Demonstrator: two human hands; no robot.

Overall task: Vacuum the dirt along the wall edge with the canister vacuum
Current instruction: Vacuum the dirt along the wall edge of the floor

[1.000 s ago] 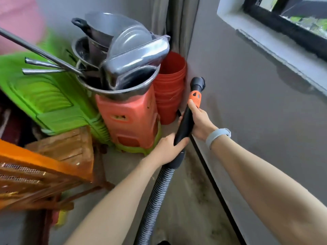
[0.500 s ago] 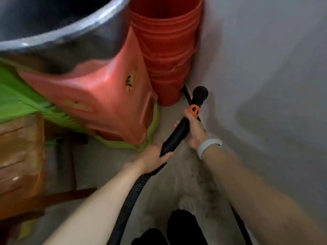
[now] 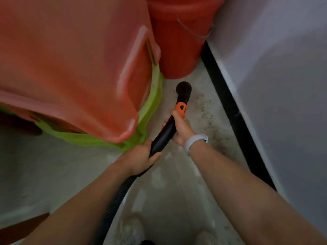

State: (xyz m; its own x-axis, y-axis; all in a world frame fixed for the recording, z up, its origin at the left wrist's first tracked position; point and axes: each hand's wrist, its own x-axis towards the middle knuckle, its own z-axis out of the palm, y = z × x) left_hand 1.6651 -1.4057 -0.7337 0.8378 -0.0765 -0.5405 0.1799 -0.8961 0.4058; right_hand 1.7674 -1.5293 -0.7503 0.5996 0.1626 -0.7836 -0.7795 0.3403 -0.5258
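Where the floor (image 3: 168, 183) meets the wall (image 3: 274, 76), both hands hold the black vacuum wand (image 3: 164, 135), seen from the head camera looking steeply down. Left hand (image 3: 139, 158): fingers and thumb curled round the lower end of the wand, just above the point where the ribbed hose (image 3: 116, 198) joins it; grip clamped on the wand. Right hand (image 3: 180, 128): wrapped round the wand higher up, thumb lying beside the orange collar (image 3: 180, 109); grip likewise clamped on the wand; a pale wristband (image 3: 194, 141) circles this wrist. Nozzle (image 3: 184, 89): round black mouth pointing at the floor near the base of the red buckets (image 3: 177, 41); whether it touches the floor cannot be told. Dirt (image 3: 210, 117): dark specks scattered on the floor between the nozzle and the black skirting strip (image 3: 233, 110) that runs along the foot of the wall, to the right of the wand. Hose: trails back toward the viewer beneath the left forearm. Orange plastic stool (image 3: 74, 68): fills the upper left, stacked on a green one (image 3: 152, 103), just left of the wand. Two pale shoes (image 3: 131, 230) show, blurred, at the bottom edge
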